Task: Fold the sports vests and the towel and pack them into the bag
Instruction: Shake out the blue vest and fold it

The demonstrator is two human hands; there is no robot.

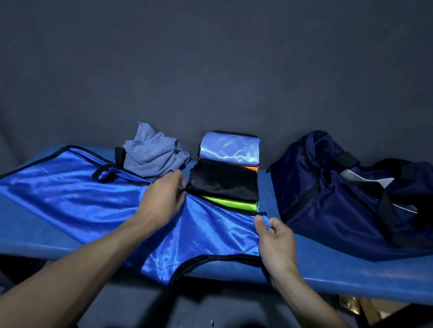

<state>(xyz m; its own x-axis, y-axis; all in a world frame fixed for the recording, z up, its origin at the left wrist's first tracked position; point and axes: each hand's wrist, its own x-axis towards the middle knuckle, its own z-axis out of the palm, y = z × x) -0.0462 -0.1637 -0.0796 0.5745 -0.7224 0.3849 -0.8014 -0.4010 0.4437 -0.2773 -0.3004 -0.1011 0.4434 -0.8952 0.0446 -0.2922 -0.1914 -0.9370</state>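
Note:
A shiny blue sports vest (79, 195) with black trim lies spread across the blue table (347, 272), one part hanging over the front edge. My left hand (162, 202) pinches the vest's far edge near the middle. My right hand (275, 241) grips its right shoulder strap. Behind the vest is a row of folded vests: light blue (229, 149), a sliver of orange, black (224, 181) and green (232, 204). A crumpled grey towel (153, 155) sits at the back left. The navy sports bag (364, 202) stands at the right, its top open.
A dark cloth backdrop hangs right behind the table. Under the table are a dark frame and some blurred clutter on the floor. At the far right, something yellow and cardboard-like shows past the bag.

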